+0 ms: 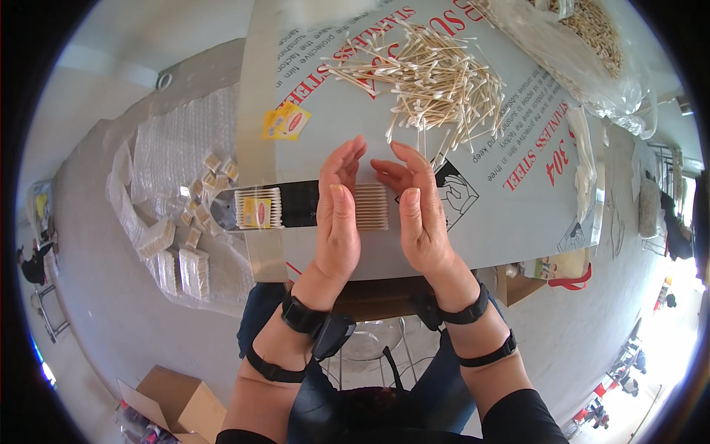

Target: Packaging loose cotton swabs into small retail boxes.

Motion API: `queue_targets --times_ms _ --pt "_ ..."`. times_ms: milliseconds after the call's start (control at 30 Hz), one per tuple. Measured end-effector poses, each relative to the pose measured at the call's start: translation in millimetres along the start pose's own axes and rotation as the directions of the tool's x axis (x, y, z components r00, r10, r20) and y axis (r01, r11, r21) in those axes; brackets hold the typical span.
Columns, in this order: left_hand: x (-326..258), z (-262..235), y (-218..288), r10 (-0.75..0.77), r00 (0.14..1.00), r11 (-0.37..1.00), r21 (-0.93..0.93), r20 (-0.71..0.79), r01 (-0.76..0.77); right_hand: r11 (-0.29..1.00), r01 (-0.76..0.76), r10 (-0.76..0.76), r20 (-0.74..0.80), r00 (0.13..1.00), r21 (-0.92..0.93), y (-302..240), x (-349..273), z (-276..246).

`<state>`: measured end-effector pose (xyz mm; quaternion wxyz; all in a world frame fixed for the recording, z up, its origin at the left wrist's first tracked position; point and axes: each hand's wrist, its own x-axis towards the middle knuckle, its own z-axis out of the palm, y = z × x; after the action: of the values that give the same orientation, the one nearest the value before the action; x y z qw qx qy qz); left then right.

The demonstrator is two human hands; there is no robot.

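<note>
A neat row of cotton swabs [372,207] lies between my hands, its sticks side by side. My left hand [339,214] stands on edge at the row's left end and hides the swab tips there; I cannot tell whether it touches them. On the right, my right hand [420,211] is held with its palm facing the row, a small gap between. Both hands have their fingers extended and slightly curved, holding nothing. Left of them, on a black strip [299,203], sits a bundle of swabs [274,200] with a yellow label [257,212].
A large pile of loose cotton swabs [447,89] covers the table's [481,237] far middle. Yellow cards [286,122] lie at the left. A clear bag of wooden sticks [592,37] is far right. Small packed bundles [194,270] rest on bubble wrap [174,133] beyond the table's left edge.
</note>
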<state>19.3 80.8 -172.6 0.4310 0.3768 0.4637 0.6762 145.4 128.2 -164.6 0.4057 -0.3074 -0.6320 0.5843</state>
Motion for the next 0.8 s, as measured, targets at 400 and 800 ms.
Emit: queue_targets --times_ms 400,800 --pt "3.8 -21.5 13.2 0.105 0.990 0.976 0.201 -0.091 -0.085 0.996 0.026 -0.032 -0.080 0.996 -0.080 0.8 -14.5 14.1" --pt "2.2 -21.1 7.5 0.005 0.994 1.000 0.000 -0.108 -0.006 0.991 0.056 -0.068 -0.095 0.993 -0.124 6.1 -7.8 32.1"
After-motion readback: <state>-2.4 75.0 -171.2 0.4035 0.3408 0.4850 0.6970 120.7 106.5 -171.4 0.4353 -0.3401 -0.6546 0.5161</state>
